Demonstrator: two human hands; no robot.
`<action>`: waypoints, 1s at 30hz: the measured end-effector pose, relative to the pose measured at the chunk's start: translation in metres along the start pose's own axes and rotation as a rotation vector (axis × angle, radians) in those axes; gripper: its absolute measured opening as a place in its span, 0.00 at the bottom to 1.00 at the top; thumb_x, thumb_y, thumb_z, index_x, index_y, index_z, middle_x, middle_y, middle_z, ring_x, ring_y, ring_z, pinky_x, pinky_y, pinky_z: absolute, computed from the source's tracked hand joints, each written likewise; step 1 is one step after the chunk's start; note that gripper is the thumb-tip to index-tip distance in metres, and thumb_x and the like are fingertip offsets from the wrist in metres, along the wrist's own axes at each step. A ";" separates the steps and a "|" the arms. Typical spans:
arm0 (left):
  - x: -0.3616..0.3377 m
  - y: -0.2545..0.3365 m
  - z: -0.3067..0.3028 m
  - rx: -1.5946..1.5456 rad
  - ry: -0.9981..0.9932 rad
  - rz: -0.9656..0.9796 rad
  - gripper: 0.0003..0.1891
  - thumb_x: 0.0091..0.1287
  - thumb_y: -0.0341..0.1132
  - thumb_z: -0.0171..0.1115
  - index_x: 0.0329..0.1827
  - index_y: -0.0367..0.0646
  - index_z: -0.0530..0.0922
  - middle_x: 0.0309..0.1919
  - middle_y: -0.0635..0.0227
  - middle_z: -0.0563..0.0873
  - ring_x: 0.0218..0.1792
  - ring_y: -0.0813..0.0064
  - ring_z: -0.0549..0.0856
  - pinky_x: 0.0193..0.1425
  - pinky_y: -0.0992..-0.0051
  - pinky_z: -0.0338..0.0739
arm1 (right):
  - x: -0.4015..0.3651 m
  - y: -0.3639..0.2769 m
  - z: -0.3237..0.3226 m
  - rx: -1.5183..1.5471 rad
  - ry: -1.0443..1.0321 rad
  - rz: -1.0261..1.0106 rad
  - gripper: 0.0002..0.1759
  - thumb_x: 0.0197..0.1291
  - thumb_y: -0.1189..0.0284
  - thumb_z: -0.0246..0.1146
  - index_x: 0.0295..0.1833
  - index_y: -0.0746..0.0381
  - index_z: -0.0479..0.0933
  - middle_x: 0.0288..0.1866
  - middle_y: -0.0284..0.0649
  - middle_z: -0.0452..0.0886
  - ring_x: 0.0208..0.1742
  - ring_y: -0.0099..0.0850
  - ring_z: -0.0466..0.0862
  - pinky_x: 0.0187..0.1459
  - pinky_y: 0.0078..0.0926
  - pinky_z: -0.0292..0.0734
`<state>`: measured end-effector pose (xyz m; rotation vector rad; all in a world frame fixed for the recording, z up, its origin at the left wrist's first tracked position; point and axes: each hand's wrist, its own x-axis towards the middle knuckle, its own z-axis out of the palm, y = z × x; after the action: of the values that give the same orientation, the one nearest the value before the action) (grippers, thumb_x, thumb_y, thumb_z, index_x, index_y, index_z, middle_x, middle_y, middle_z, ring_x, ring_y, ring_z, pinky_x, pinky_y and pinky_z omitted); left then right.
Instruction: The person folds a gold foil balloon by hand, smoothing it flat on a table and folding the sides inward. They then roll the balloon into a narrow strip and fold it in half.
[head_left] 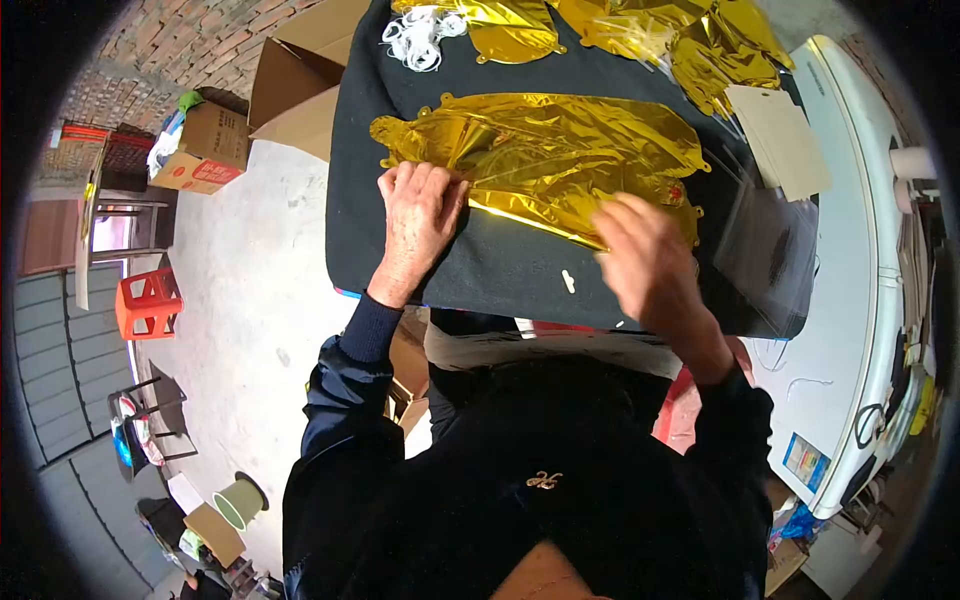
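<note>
A flat, crinkled gold foil balloon point(560, 150) with small tabs on its rim lies across the black-covered table point(500, 270). My left hand point(418, 215) is closed at its near left edge, fingers curled over the foil. Over the near right part of the balloon is my right hand point(645, 255), smeared by motion; whether its fingers hold the foil cannot be made out. A small white piece point(569, 281) lies on the cloth between my hands, nearer the right one.
White string point(424, 40), more gold foil point(515, 30) and clear straws point(640, 42) lie at the far side. Beige card point(778, 140) and clear plastic sleeves point(765, 240) sit right, beside a white freezer-like cabinet point(840, 320). Left are a cardboard box point(295, 90) and red stool point(150, 303).
</note>
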<state>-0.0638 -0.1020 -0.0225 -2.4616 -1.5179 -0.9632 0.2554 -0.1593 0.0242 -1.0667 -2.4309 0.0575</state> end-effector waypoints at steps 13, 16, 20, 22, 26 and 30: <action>0.000 0.006 0.000 0.096 -0.050 -0.009 0.08 0.66 0.33 0.72 0.43 0.46 0.81 0.36 0.68 0.81 0.41 0.63 0.79 0.53 0.61 0.67 | 0.052 -0.023 0.080 -0.071 -0.269 0.066 0.43 0.73 0.40 0.55 0.85 0.50 0.61 0.89 0.41 0.56 0.90 0.45 0.47 0.83 0.69 0.32; 0.004 0.019 -0.004 0.134 -0.029 0.003 0.11 0.67 0.32 0.71 0.50 0.44 0.81 0.45 0.62 0.83 0.48 0.59 0.82 0.59 0.58 0.71 | 0.052 -0.024 0.078 -0.083 -0.278 0.077 0.41 0.73 0.40 0.55 0.84 0.50 0.64 0.88 0.41 0.57 0.90 0.46 0.46 0.82 0.72 0.31; 0.018 0.041 -0.003 -0.140 -0.056 0.164 0.22 0.69 0.40 0.69 0.63 0.40 0.79 0.64 0.54 0.82 0.70 0.52 0.77 0.76 0.52 0.68 | 0.053 -0.024 0.078 -0.111 -0.367 0.098 0.39 0.74 0.41 0.55 0.82 0.51 0.68 0.87 0.42 0.60 0.89 0.48 0.47 0.82 0.74 0.30; 0.022 0.050 0.001 -0.310 -0.224 0.163 0.32 0.76 0.52 0.61 0.75 0.37 0.73 0.74 0.47 0.76 0.79 0.46 0.70 0.83 0.50 0.62 | 0.053 -0.023 0.079 -0.065 -0.356 0.106 0.40 0.74 0.42 0.55 0.81 0.54 0.68 0.87 0.44 0.59 0.88 0.49 0.50 0.82 0.74 0.30; 0.018 0.046 0.021 -0.381 -0.281 0.143 0.39 0.78 0.60 0.55 0.82 0.40 0.65 0.80 0.40 0.65 0.81 0.41 0.63 0.85 0.50 0.58 | 0.053 -0.025 0.081 -0.077 -0.326 0.130 0.45 0.72 0.42 0.57 0.84 0.59 0.62 0.87 0.46 0.55 0.88 0.50 0.50 0.81 0.75 0.31; 0.015 0.046 0.023 -0.254 -0.285 0.077 0.40 0.78 0.60 0.54 0.83 0.41 0.64 0.81 0.39 0.61 0.82 0.39 0.60 0.86 0.48 0.53 | 0.053 -0.025 0.080 -0.008 -0.304 0.136 0.46 0.71 0.47 0.60 0.85 0.62 0.58 0.89 0.47 0.51 0.90 0.49 0.43 0.82 0.70 0.29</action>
<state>-0.0107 -0.1049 -0.0215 -2.9217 -1.4390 -0.8709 0.1721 -0.1272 -0.0193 -1.3079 -2.6200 0.2733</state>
